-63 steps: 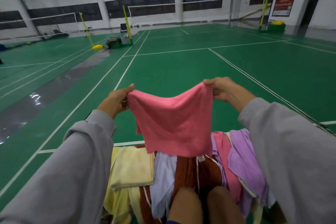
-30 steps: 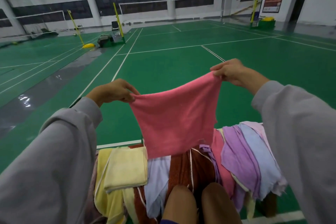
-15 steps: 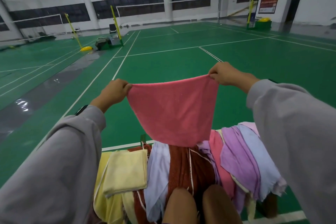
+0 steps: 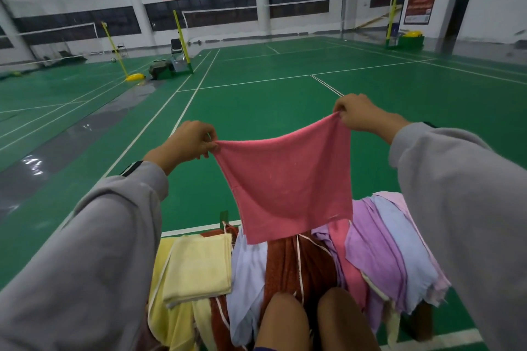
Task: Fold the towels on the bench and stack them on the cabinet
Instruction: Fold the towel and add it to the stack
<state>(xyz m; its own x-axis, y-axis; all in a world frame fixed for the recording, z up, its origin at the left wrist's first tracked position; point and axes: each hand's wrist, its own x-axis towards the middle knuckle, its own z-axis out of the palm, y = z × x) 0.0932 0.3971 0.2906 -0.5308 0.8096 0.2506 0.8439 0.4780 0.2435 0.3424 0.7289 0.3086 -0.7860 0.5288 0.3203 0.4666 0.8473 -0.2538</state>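
Note:
A pink towel [image 4: 288,182] hangs in the air in front of me, spread between both hands. My left hand [image 4: 189,142] pinches its upper left corner. My right hand [image 4: 356,114] pinches the upper right corner, held a little higher. Below it lies a pile of towels: a folded yellow towel [image 4: 199,268] on the left, a white one [image 4: 248,273], a brown one [image 4: 288,265] in the middle, and purple [image 4: 373,242] and light blue [image 4: 402,242] ones on the right. The bench under them is almost wholly covered. No cabinet is in view.
My bare knees [image 4: 316,319] show at the bottom edge. Green badminton courts with white lines [image 4: 182,105] stretch ahead. Yellow net posts [image 4: 179,37] and a chair [image 4: 176,50] stand far off. A doorway [image 4: 459,0] opens at the back right.
The pink towel stays pinched at both top corners. Since a second ago the hands have drawn it a little tauter and the view has shifted slightly.

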